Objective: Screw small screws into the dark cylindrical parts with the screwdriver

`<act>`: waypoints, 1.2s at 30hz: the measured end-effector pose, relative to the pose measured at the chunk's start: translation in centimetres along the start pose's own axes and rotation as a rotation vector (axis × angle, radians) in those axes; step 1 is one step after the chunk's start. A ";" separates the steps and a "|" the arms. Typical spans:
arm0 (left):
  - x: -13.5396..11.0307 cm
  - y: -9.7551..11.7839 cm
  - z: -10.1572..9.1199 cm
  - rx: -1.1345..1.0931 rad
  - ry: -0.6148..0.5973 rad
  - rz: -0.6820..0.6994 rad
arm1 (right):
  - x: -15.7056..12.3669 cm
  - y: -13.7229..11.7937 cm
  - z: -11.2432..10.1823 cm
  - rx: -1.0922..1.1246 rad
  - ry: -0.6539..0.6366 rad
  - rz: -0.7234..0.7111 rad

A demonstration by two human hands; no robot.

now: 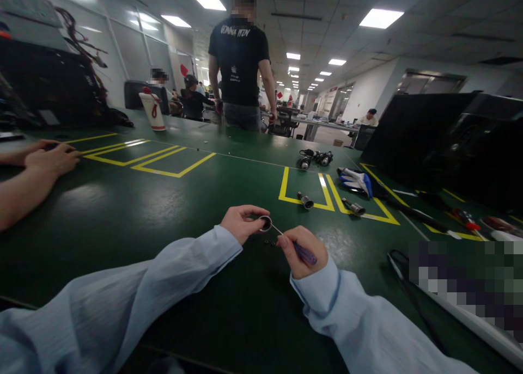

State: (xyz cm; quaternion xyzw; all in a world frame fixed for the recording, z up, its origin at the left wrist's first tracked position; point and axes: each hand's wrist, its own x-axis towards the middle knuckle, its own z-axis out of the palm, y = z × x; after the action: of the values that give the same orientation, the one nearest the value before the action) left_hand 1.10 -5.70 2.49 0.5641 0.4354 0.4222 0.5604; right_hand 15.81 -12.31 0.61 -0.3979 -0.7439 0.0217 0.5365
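**A:** Metal ring (265, 222) — where does it sit?

**B:** It is pinched between the thumb and fingertips of the left hand (244, 221). That puts it just above the green worktop (171, 210), by the middle of its near edge.

**A:** And the right hand (302, 251)?

**B:** Closed around a purple-handled screwdriver (307, 255). The thin shaft slants up and left, and the tip meets the ring's rim. Both hands are narrow, fingers curled on what they hold.

**A:** Anything under them?

**B:** A few tiny dark bits (269, 243) lie on the worktop just beneath the ring, too small to name.

**A:** Farther out?

**B:** To the right, inside yellow tape lines (286, 186), lies one small metal cylinder (305, 201). A second cylinder (354, 207) lies just past the tape, with blue-and-white gloves (354, 179) behind it. Black parts (315, 158) lie nearer the far edge.

At the left edge a co-worker's hands (51, 159) rest on the worktop. A white container (153, 111) stands toward the far left corner. A person in a black shirt (240, 53) stands behind the far edge.
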 end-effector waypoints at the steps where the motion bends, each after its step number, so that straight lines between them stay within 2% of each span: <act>1: 0.0 -0.1 0.0 -0.010 0.001 0.001 | 0.0 -0.1 -0.1 -0.010 -0.008 -0.008; 6: 0.1 -0.2 0.0 -0.054 -0.008 0.003 | 0.0 -0.1 -0.3 -0.047 -0.056 -0.041; 13: -0.2 0.5 0.3 -0.078 0.024 -0.028 | 0.1 0.0 -0.4 -0.077 -0.093 -0.169; 22: 0.0 0.1 0.3 -0.076 0.041 -0.011 | -0.2 0.2 0.3 -0.046 -0.026 -0.164; 29: 0.1 0.1 0.3 -0.064 0.034 -0.019 | -0.3 0.2 0.1 -0.025 0.000 -0.094; 36: -0.1 0.4 0.4 -0.065 0.048 -0.027 | -0.2 0.1 0.3 -0.057 -0.004 -0.145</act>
State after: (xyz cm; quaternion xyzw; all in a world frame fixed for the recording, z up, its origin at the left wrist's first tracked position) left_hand 1.47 -5.85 2.86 0.5291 0.4425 0.4419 0.5735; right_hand 15.66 -12.24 0.28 -0.3581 -0.7721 -0.0374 0.5237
